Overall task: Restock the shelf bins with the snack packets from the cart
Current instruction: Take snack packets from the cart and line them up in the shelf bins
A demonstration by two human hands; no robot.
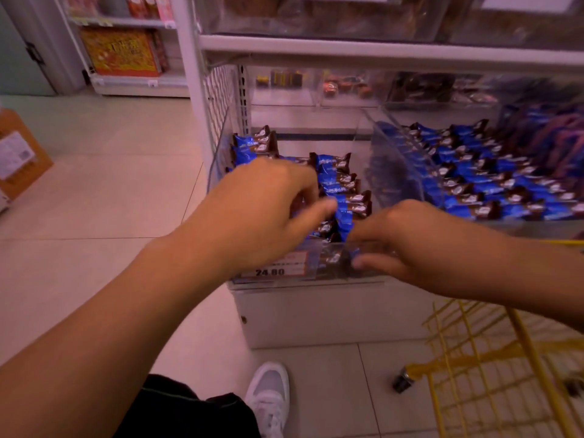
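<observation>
Blue and brown snack packets point(339, 181) lie in rows inside the clear left bin point(221, 143) on the bottom shelf. My left hand point(262, 203) reaches into that bin, fingers curled down among the packets and thumb against a blue packet point(344, 216). My right hand point(401, 241) is at the bin's front wall, fingertips pinching the lower end of that same blue packet. The neighbouring clear bin point(398, 165) to the right is packed with the same packets point(486, 184). The yellow wire cart point(480, 358) stands at the lower right; its contents are out of sight.
A price tag reading 24.80 point(271, 267) is fixed to the bin's front. Small bins with other sweets point(347, 85) sit further back on the shelf. A cardboard box point(19, 156) rests on the tiled floor at left. My white shoe point(270, 396) is below.
</observation>
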